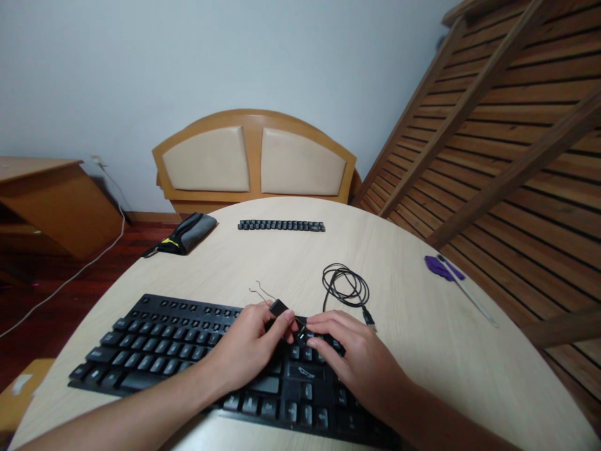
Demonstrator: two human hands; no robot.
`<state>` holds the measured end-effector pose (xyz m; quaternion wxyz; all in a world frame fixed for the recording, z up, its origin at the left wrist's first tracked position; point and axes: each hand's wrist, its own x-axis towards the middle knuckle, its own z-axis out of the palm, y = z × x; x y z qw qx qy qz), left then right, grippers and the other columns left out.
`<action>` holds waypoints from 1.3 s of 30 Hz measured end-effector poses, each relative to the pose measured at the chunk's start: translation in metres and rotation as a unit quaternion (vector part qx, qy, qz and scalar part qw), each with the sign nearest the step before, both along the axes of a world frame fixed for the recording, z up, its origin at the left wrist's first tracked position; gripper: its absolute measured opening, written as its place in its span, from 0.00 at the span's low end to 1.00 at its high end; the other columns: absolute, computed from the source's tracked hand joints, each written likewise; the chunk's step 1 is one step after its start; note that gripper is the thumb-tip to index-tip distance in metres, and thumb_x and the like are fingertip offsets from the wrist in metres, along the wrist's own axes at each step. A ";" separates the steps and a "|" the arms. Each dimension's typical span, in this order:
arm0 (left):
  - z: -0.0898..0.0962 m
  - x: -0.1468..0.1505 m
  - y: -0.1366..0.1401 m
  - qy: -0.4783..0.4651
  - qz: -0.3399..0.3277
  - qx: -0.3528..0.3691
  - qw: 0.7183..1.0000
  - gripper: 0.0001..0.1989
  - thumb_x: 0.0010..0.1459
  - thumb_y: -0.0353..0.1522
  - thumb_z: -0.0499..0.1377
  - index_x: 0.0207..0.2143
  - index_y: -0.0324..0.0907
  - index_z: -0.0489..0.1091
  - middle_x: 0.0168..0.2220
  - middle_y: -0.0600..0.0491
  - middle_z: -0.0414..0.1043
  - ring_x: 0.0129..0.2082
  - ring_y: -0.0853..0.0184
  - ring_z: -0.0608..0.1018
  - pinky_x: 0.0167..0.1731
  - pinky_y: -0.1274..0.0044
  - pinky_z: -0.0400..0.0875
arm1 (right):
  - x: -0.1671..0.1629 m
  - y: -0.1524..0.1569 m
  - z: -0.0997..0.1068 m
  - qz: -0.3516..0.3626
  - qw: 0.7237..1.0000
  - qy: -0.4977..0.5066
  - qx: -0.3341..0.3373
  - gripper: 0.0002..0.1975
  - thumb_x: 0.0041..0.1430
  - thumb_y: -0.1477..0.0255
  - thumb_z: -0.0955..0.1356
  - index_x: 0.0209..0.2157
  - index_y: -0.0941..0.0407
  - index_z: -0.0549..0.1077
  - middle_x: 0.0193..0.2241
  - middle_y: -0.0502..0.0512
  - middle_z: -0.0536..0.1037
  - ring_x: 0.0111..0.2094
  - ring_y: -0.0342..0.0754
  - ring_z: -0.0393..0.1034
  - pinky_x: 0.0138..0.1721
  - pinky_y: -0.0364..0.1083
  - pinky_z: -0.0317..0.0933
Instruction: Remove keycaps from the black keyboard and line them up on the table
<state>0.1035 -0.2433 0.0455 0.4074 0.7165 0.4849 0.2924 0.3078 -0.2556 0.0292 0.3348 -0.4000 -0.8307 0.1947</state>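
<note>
My left hand is closed on a keycap puller with a black handle. Two thin bent wires stick out from its far end, and another wire runs toward my right hand. My right hand has its thumb and forefinger drawn together at a small black keycap by that wire; the exact contact is partly hidden. Both hands are over the right part of a black keyboard, which lies slanted on the table. Its two far rows show bare switches, while the nearer rows carry keycaps.
Removed keycaps stand lined up in rows on the round table. A coiled USB cable lies behind the keyboard. At the far left is a grey and black pouch; at the right, a purple cloth under a thin brush.
</note>
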 end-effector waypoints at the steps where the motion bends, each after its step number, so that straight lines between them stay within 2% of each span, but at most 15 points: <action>1: 0.000 0.000 0.000 0.006 0.003 0.008 1.000 0.21 0.67 0.40 0.48 0.30 0.40 0.74 0.26 0.52 0.76 0.29 0.66 0.76 0.33 0.76 0.68 | 0.000 0.001 0.001 -0.003 1.000 0.001 -0.006 0.06 0.62 0.75 0.67 0.39 0.56 0.76 0.39 0.55 0.80 0.42 0.49 0.74 0.46 0.47 0.67; 6: -0.001 0.000 0.000 0.046 0.003 0.050 0.998 0.20 0.67 0.39 0.49 0.27 0.40 0.73 0.28 0.51 0.75 0.31 0.65 0.76 0.34 0.74 0.67 | 0.010 0.010 0.006 -0.043 0.998 -0.023 -0.028 0.06 0.62 0.72 0.68 0.40 0.54 0.77 0.39 0.53 0.80 0.42 0.49 0.74 0.47 0.49 0.67; 12: -0.001 0.000 0.000 0.040 0.000 0.050 0.998 0.18 0.67 0.38 0.49 0.28 0.40 0.72 0.29 0.51 0.75 0.32 0.65 0.76 0.35 0.73 0.68 | 0.031 0.031 0.005 -0.109 0.993 -0.020 -0.046 0.08 0.61 0.71 0.68 0.42 0.53 0.78 0.38 0.52 0.81 0.38 0.50 0.76 0.43 0.49 0.69; 20: -0.001 0.000 0.000 0.045 -0.005 0.054 0.997 0.19 0.67 0.38 0.49 0.28 0.41 0.72 0.29 0.51 0.75 0.32 0.64 0.76 0.36 0.73 0.68 | 0.055 0.056 -0.007 -0.137 0.990 -0.011 -0.042 0.10 0.59 0.69 0.69 0.42 0.53 0.78 0.37 0.53 0.82 0.36 0.50 0.77 0.41 0.50 0.70; 25: -0.002 0.000 0.000 0.047 -0.007 0.063 0.997 0.19 0.67 0.38 0.48 0.28 0.41 0.72 0.29 0.50 0.76 0.32 0.64 0.76 0.35 0.73 0.69 | 0.058 0.063 -0.015 -0.143 0.989 -0.023 -0.022 0.11 0.60 0.69 0.68 0.43 0.53 0.78 0.38 0.54 0.81 0.37 0.50 0.76 0.42 0.50 0.69; 28: -0.002 0.000 0.000 0.050 -0.009 0.066 0.997 0.19 0.67 0.38 0.48 0.28 0.41 0.73 0.30 0.50 0.76 0.32 0.64 0.76 0.35 0.73 0.69 | 0.058 0.066 -0.018 -0.152 0.988 0.010 -0.039 0.12 0.60 0.68 0.67 0.44 0.54 0.78 0.36 0.55 0.81 0.35 0.49 0.76 0.39 0.49 0.69; 35: -0.001 0.000 -0.001 0.053 -0.016 0.071 0.996 0.19 0.67 0.37 0.49 0.28 0.40 0.72 0.30 0.50 0.75 0.33 0.64 0.76 0.36 0.72 0.68 | 0.058 0.074 -0.015 -0.186 0.978 0.058 -0.078 0.14 0.59 0.66 0.67 0.43 0.58 0.78 0.33 0.56 0.80 0.31 0.48 0.73 0.32 0.46 0.67; 39: -0.004 0.000 0.000 0.058 -0.017 0.078 0.995 0.19 0.67 0.38 0.48 0.29 0.40 0.72 0.31 0.50 0.75 0.34 0.63 0.76 0.37 0.72 0.68 | 0.060 0.093 -0.009 -0.181 0.980 0.047 -0.063 0.13 0.59 0.67 0.67 0.43 0.57 0.78 0.34 0.55 0.81 0.33 0.47 0.74 0.36 0.45 0.67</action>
